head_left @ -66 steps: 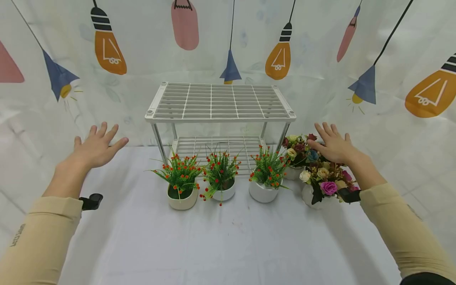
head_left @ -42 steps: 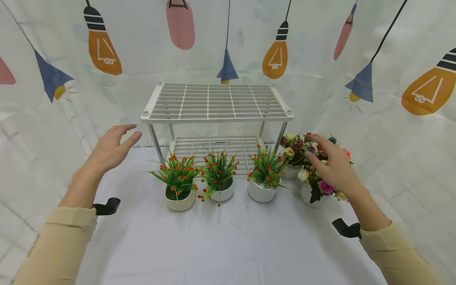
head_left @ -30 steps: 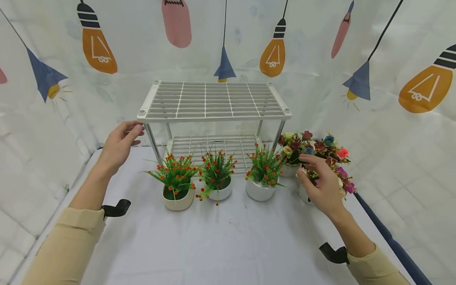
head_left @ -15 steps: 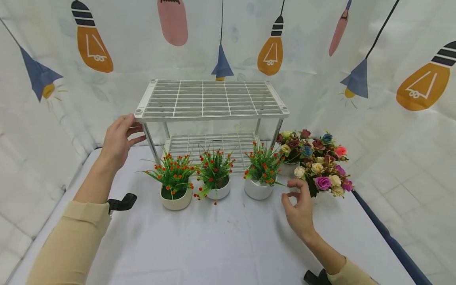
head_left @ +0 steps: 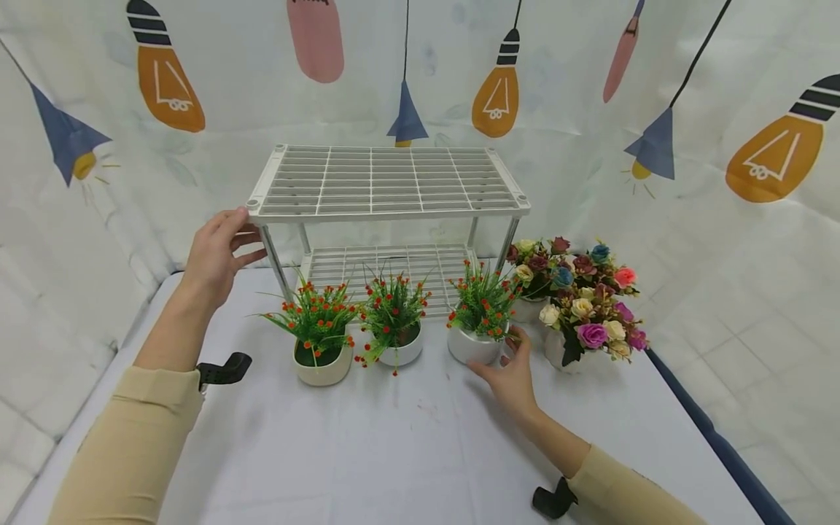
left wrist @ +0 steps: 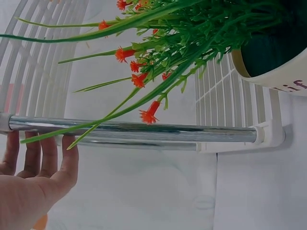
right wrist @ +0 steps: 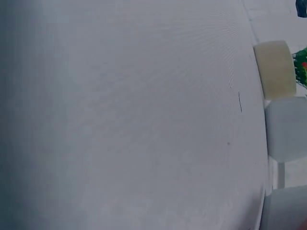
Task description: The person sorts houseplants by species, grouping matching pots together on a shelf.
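Note:
My left hand (head_left: 213,255) is at the left end of a white two-tier wire shelf (head_left: 387,217). Its fingertips touch the metal post (left wrist: 134,130) just under the top tier, as the left wrist view shows. My right hand (head_left: 514,375) holds the right-hand white pot (head_left: 474,348) of a green plant with small red flowers (head_left: 484,302), thumb at the front and fingers at the right side. Two similar plants stand to its left, one in a cream pot (head_left: 323,372), one in a white pot (head_left: 402,355). The right hand is barely visible in the right wrist view.
At the right end of the shelf stand pots of mixed roses (head_left: 593,324), close beside my right hand. The lower tier (head_left: 387,262) lies behind the plants. A white cloth covers the table (head_left: 394,452). A printed curtain (head_left: 564,95) hangs behind.
My left hand has moved right and come to the shelf's left post. My right hand has moved from over the roses down and left to the right-hand white pot. The view has shifted slightly.

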A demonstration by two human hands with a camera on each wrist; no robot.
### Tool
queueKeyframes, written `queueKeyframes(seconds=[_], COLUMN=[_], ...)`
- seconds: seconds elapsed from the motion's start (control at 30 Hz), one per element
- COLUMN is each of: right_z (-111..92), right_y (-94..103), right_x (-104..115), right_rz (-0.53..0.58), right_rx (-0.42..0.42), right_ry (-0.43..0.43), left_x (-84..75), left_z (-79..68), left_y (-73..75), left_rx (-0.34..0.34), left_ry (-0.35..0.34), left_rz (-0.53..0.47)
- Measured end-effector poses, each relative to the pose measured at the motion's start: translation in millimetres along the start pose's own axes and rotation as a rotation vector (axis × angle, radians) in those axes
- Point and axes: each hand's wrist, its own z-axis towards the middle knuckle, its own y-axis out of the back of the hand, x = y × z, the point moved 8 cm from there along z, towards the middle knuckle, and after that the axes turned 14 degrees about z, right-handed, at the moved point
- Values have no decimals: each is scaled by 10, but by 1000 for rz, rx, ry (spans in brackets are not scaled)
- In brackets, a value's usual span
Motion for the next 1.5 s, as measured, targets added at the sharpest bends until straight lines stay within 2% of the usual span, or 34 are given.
queueKeyframes(seconds=[0.23,0.4,0.57,0.77,0.93,1.07,1.3,1.5], right_z=[136,214,260,265,177,67,-104,-167], right_y=[-122,-143,-147,-102,-106,-109,-93,-100], right_x=[-97,-72,-26,52,103,148,359,656], right_rz=[45,52,20,-85,-84,-88,-60,-43], right_rx=[-36,-44,-53,-57,2,21,56,85], right_ry=[21,85,79,55,74,70,61,160], left_x=[9,-2,-19,-13,-1,-18,-6,2], left_z=[-20,-18,-13,-14,-33,-40,-44,-39], left_y=[-3,-2,4,-24,-12,-15,-13,-8], left_rx=[0,-3,-3,9,6,10,5,-4], left_ry=[17,13,8,31,46,33,34,39], left_rz=[9,38,18,3,11,13,46,73])
